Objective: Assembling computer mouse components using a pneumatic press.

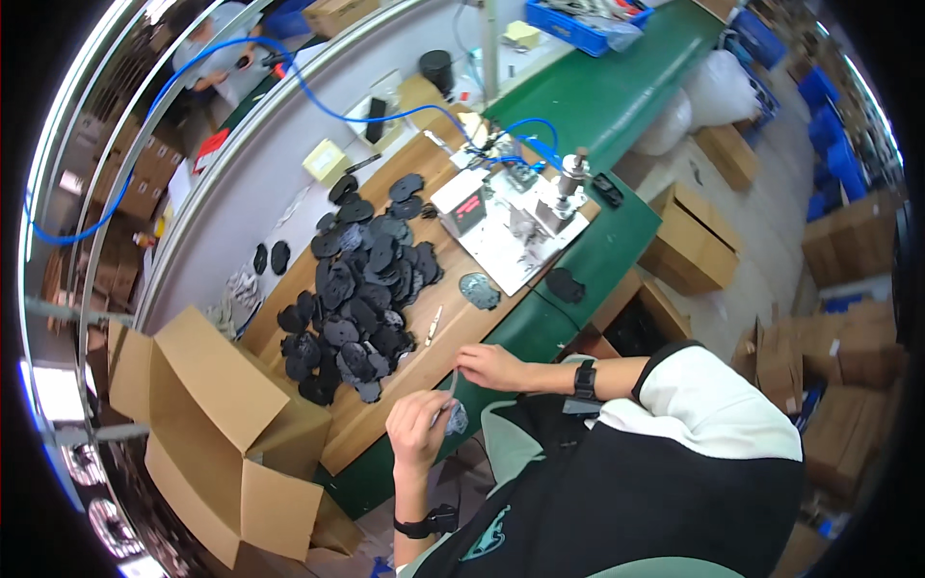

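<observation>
My left hand [418, 424] is closed around a small dark flat piece [456, 418] near the front edge of the wooden board [385, 405]. My right hand [491, 366] pinches a thin pale strip [451, 390] that runs down toward that piece. Both hands hover over the green bench edge [520, 332]. Beyond the hands, a heap of several black flat pieces [361, 289] covers the board. One grey piece [479, 290] lies alone by the small press machine [520, 217].
An open cardboard box [222, 433] stands at my left. A blue air hose [318, 96] loops over the bench to the machine. More cartons [689, 241] and blue crates [824, 91] sit on the floor at right. Another person [207, 48] works at the far left.
</observation>
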A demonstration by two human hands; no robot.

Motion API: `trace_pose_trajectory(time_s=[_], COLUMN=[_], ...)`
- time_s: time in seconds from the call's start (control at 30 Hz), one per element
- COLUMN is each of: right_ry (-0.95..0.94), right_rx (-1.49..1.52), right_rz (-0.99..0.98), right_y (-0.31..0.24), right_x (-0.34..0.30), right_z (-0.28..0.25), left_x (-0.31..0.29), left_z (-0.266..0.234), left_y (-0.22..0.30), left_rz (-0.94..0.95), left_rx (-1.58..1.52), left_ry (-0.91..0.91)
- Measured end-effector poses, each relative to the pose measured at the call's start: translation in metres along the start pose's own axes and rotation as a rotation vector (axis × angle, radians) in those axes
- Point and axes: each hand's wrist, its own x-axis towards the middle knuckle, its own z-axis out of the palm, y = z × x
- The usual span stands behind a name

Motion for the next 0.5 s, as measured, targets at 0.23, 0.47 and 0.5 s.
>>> trace_pose_trajectory(time_s=[0.23,0.47,0.5], right_ry=[0.249,0.578,0.580], right_rx=[0.058,0.256,0.228], right_rz=[0.269,0.438,0.407], right_y=[0.007,0.076,0.088], right_x=[-0.049,-0.078,-0.079], right_z=[-0.114,-0.218,-0.234], left_x=[0.084,0.162,0.170], left_z=[0.069,0.179,0.195], left_y=[0.055,0.117,0.125], left_rz=[0.319,0.454,0.441], left_rx=[-0.319,-0.375,-0.373], left_ry=[-0.124,-0.244,-0.242])
